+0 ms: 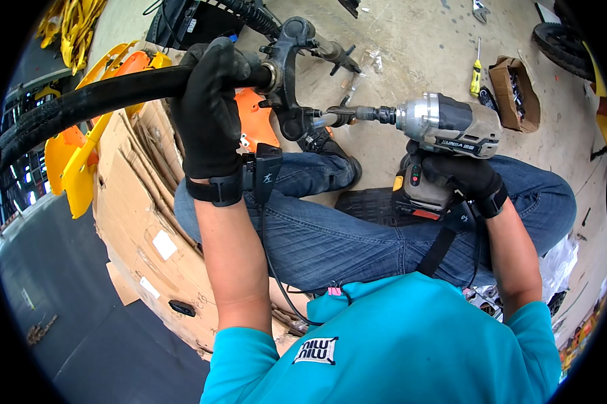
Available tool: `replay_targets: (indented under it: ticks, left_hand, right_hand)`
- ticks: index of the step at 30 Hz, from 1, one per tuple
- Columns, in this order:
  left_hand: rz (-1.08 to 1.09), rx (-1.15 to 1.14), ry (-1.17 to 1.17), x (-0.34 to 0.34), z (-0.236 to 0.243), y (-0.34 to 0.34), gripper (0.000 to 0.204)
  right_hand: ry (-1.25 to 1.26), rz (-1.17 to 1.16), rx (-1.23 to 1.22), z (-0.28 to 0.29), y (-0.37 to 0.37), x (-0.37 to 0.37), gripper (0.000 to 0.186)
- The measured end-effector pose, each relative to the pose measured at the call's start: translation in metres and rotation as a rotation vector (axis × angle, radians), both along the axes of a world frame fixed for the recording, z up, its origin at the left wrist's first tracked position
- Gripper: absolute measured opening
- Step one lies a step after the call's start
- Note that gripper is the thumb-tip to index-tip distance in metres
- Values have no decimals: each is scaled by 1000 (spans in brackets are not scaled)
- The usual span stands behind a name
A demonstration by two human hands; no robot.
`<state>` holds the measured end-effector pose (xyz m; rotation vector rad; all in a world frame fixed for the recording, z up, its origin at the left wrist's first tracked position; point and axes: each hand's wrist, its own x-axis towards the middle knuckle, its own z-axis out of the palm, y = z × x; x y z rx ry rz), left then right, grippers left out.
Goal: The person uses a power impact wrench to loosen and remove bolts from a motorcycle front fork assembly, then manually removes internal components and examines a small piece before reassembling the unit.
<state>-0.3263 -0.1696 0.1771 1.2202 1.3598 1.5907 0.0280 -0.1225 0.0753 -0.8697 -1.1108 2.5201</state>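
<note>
My left hand [210, 111], in a black glove, wraps round a thick, curved black tube [108, 93] close to where it meets a black metal clamp-like bracket [287, 67]. Lower on that bracket, a bolt end points toward the socket [377, 114] of a cordless impact wrench [451, 124]. Whether the socket sits fully on the bolt I cannot tell. My right hand [463, 176], gloved too, grips the wrench by its handle above the battery [421, 196]; the trigger finger is hidden. The wrench lies roughly level over my right thigh.
Flattened cardboard [138, 202] lies at my left, with yellow and orange plastic panels [81, 161] beyond it. On the concrete floor at far right are a yellow-handled screwdriver [476, 77], an open cardboard box [515, 94] of parts and a tire [562, 50]. An adjustable wrench [480, 11] lies farther off.
</note>
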Motion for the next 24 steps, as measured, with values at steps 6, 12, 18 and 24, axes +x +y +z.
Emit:
replay_targets:
  ticks: [6,12,18,24]
  left_hand:
    - [-72,7,-8,-18,-13,-8,18]
    - [-1,7,227,-17,-14,-12,18]
    - [-20,42,304,-11,-8,-8,21]
    - [-114,75,299,-21,-14,-8,27]
  right_hand:
    - [11,8,-25,-2,-1,3,42]
    - [49,16,-52,0,-1,2,44]
    - [67,53,-76,1,0,3,46]
    - [75,42,-20,5,-2,0,46]
